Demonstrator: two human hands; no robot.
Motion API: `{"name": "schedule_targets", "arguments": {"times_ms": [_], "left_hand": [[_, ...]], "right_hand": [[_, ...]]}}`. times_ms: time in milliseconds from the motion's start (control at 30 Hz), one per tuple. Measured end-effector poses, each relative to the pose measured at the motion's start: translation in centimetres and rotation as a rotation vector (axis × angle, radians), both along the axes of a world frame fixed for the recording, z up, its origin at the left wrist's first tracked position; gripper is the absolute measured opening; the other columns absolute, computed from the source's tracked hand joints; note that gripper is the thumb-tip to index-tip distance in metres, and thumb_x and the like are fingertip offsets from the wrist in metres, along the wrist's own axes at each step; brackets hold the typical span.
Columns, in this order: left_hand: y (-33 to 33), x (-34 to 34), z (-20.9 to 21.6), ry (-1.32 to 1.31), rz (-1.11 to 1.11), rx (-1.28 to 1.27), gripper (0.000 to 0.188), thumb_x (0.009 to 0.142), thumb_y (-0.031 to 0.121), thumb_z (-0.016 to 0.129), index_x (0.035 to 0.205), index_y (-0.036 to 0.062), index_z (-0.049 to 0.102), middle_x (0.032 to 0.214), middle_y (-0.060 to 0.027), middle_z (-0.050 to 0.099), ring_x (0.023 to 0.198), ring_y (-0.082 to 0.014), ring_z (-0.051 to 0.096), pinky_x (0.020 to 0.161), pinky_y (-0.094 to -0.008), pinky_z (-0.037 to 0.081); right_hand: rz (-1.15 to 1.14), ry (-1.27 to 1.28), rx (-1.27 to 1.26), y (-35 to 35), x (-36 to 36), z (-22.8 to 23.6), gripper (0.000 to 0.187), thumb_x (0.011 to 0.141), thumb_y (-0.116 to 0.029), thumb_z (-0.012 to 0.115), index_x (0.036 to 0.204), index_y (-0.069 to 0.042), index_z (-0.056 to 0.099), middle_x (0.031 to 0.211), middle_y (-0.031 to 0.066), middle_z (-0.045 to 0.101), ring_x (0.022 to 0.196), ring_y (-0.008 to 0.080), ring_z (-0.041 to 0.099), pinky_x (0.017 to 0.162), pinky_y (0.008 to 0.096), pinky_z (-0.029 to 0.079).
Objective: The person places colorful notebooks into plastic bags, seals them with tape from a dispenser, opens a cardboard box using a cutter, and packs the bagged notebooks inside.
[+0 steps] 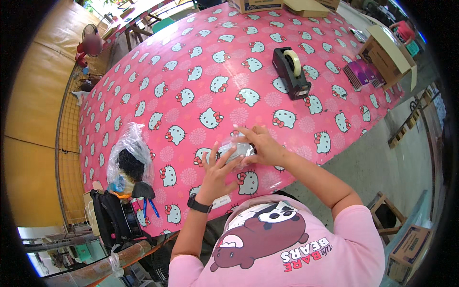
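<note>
Near front edge of pink cat-print table cover [184,114], touching small clear plastic packet [246,149] with left hand [216,176], fingers splayed wide, and right hand [267,146] curled at its right side; cannot tell if gripping. Flanked by yellow tarp wall [38,110] left, grey concrete floor [342,177] right. Bounded by bulging clear plastic bag [133,136] leftward, black tape dispenser [285,74] ahead-right, with open room between and ahead.
</note>
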State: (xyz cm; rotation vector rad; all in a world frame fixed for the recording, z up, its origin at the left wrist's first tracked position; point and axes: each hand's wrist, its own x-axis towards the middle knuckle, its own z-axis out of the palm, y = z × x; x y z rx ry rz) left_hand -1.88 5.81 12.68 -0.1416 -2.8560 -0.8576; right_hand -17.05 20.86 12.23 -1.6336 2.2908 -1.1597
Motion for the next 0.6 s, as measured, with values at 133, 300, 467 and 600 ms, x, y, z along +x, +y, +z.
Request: {"name": "schedule_targets", "arguments": {"times_ms": [133,300,467,600], "left_hand": [[0.2,-0.6,0.0,0.009,-0.028,0.0,0.06,0.056,0.016,0.067,0.115,0.0233,0.058,0.135,0.0013,0.04,0.131,-0.034,0.018,0.102,-0.0578,0.006],[-0.8,-0.6,-0.3,0.063,-0.031,-0.007,0.058,0.056,0.014,0.067,0.113,0.0236,0.06,0.132,0.0004,0.043,0.129,-0.0358,0.02,0.103,-0.0539,0.016],[-0.1,-1.1,-0.5,0.097,-0.051,0.022,0.06,0.056,0.009,0.067,0.113,0.0226,0.059,0.132,-0.0018,0.042,0.128,-0.039,0.02,0.102,-0.0503,0.025],[-0.3,-1.5,0.0,0.081,-0.087,0.034,0.064,0.054,0.012,0.068,0.116,0.0223,0.057,0.134,-0.0019,0.04,0.129,-0.0392,0.018,0.103,-0.0526,0.021]], "right_hand": [[0.033,-1.025,0.011,0.5,-3.7,-5.9,0.065,0.075,-0.027,0.067,0.129,-0.005,0.038,0.103,0.007,0.062,0.088,0.0199,0.056,0.08,0.0333,0.043],[-0.437,-0.649,-0.347,4.1,-9.6,-5.2,0.038,0.081,-0.021,0.061,0.112,-0.001,0.053,0.091,0.0096,0.063,0.084,0.0162,0.058,0.077,0.0313,0.045],[-0.976,-0.183,-0.53,11.0,-20.4,-6.5,0.036,0.078,-0.02,0.063,0.106,0.001,0.053,0.086,0.0116,0.064,0.077,0.0182,0.061,0.074,0.0325,0.047],[-1.028,-0.277,-0.193,10.8,-24.3,-7.5,0.038,0.075,-0.015,0.067,0.106,0.0,0.052,0.083,0.0118,0.065,0.074,0.0176,0.061,0.072,0.0318,0.047]]}}
